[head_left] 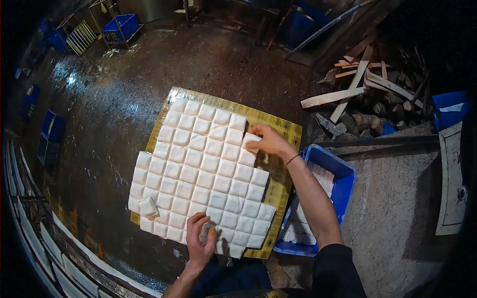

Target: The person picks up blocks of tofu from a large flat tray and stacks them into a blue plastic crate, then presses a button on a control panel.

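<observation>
Left hand (200,242), fingers spread, rests flat on the near edge of the white cut squares (198,174) covering the yellowish board (278,191). Farther off, the right hand (266,141) pinches one white square (250,139) at the grid's far right corner; a blue crate (343,191) stands just beside the board.

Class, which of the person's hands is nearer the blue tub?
Right. The right hand is at the board's far right edge, just left of the blue tub; the left hand rests on the near cubes, farther away.
</observation>
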Action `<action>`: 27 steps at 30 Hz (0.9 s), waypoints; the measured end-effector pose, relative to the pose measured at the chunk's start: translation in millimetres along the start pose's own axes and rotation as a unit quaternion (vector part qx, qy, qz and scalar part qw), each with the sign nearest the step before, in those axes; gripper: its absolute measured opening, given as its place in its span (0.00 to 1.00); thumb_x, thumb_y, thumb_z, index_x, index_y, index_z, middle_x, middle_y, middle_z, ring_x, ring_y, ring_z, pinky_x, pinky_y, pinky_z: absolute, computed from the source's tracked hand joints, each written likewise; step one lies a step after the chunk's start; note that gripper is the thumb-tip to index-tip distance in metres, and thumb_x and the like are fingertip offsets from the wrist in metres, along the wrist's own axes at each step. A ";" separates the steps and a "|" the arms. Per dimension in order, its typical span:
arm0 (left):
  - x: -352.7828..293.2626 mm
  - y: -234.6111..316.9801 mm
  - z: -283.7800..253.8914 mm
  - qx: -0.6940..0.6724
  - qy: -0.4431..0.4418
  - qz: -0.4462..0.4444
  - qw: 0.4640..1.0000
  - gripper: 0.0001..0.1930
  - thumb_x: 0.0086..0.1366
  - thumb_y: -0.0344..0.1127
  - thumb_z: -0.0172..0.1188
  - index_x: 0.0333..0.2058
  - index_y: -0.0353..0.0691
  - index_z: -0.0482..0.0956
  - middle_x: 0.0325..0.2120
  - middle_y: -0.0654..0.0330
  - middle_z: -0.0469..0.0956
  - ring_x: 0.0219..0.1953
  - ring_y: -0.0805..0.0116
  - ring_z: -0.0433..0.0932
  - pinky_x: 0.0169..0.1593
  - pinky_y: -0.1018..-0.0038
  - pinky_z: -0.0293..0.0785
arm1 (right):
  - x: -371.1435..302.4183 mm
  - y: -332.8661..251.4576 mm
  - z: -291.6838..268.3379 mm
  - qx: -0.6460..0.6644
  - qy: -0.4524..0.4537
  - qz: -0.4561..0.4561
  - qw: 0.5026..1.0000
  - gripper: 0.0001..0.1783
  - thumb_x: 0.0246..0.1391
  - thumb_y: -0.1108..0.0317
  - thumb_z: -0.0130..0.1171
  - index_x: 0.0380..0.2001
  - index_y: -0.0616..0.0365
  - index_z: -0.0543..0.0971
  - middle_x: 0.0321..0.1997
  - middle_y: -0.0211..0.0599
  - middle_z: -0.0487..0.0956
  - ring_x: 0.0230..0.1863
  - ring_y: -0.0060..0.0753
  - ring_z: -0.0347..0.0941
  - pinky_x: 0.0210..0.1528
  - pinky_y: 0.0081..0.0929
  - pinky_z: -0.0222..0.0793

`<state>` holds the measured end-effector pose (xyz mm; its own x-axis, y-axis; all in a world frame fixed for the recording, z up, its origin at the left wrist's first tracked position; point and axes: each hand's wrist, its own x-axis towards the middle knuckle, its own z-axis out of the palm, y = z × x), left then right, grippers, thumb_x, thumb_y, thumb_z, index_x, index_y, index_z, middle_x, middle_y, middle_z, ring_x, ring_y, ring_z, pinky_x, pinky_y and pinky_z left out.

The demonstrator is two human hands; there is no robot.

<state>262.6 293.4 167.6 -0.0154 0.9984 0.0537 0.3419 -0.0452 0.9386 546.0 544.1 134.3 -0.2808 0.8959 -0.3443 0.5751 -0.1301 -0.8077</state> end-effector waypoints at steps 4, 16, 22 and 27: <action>-2.4 -5.7 -11.4 0.017 0.025 -0.003 1.000 0.15 0.54 0.24 0.58 0.43 0.33 0.76 0.47 0.47 0.72 0.51 0.50 0.72 0.55 0.63 0.68 | 15.8 -28.3 -13.3 0.075 0.077 -0.038 0.993 0.22 0.41 0.67 0.70 0.40 0.67 0.78 0.37 0.35 0.80 0.39 0.24 0.75 0.42 0.23 0.70; -2.6 -15.2 -26.2 0.017 0.044 -0.027 0.999 0.16 0.54 0.24 0.58 0.44 0.33 0.75 0.47 0.48 0.72 0.51 0.51 0.71 0.55 0.62 0.68 | 60.2 -38.5 -7.2 -0.153 0.050 0.004 0.987 0.41 0.46 0.48 0.62 0.60 0.60 0.68 0.65 0.58 0.64 0.64 0.49 0.63 0.65 0.33 0.58; 0.7 -12.2 -28.7 0.013 0.048 -0.033 0.998 0.16 0.54 0.23 0.58 0.43 0.33 0.75 0.47 0.48 0.72 0.52 0.51 0.71 0.55 0.63 0.68 | 44.0 -34.1 19.5 -0.160 0.001 -0.038 0.986 0.45 0.49 0.44 0.57 0.60 0.71 0.64 0.67 0.61 0.61 0.69 0.51 0.56 0.69 0.32 0.52; 5.7 -9.2 -26.0 0.025 0.036 -0.016 0.999 0.16 0.54 0.23 0.58 0.43 0.33 0.75 0.47 0.48 0.72 0.52 0.51 0.71 0.55 0.63 0.68 | 54.4 -52.8 8.1 -0.151 0.026 -0.071 0.986 0.39 0.33 0.56 0.69 0.48 0.72 0.74 0.50 0.60 0.77 0.53 0.51 0.74 0.54 0.35 0.69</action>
<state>234.9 298.6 168.1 -0.0939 0.9943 0.0502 0.3869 -0.0101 0.9221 494.1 596.3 154.3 -0.3404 0.9172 -0.2070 0.7371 0.1236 -0.6643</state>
